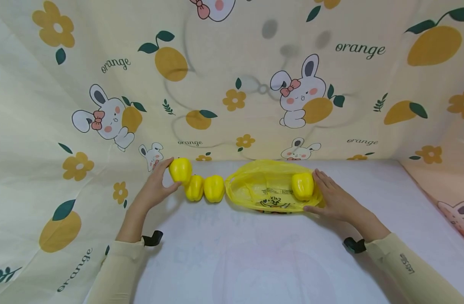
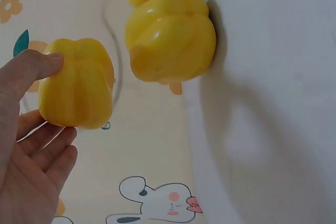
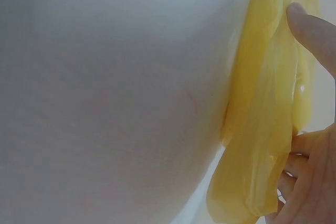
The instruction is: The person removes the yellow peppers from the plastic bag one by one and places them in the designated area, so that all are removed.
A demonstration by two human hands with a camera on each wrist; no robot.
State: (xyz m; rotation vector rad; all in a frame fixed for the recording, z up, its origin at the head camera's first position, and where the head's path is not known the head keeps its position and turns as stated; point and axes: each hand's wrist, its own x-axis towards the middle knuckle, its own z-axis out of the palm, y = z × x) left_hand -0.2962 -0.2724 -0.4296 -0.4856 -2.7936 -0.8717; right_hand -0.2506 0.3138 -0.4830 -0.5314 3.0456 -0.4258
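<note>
In the head view, my left hand [image 1: 155,185] holds a yellow bell pepper [image 1: 180,170] between thumb and fingers, lifted above the table. The left wrist view shows the thumb against one side of this pepper [image 2: 79,85] and the fingers at its other side. My right hand [image 1: 336,198] rests at the right end of a yellow plastic bag [image 1: 251,204], fingers extended and thumb spread apart. A bell pepper [image 1: 303,186] sits at the bag's right end, near those fingers. In the right wrist view, the thumb touches the thin bag [image 3: 257,129].
Two more yellow bell peppers, one on the left [image 1: 194,188] and one on the right [image 1: 214,188], stand side by side between the left hand and the bag. A white-covered table [image 1: 224,257] lies below. Behind it hangs a printed cloth [image 1: 232,55] with rabbits and fruit.
</note>
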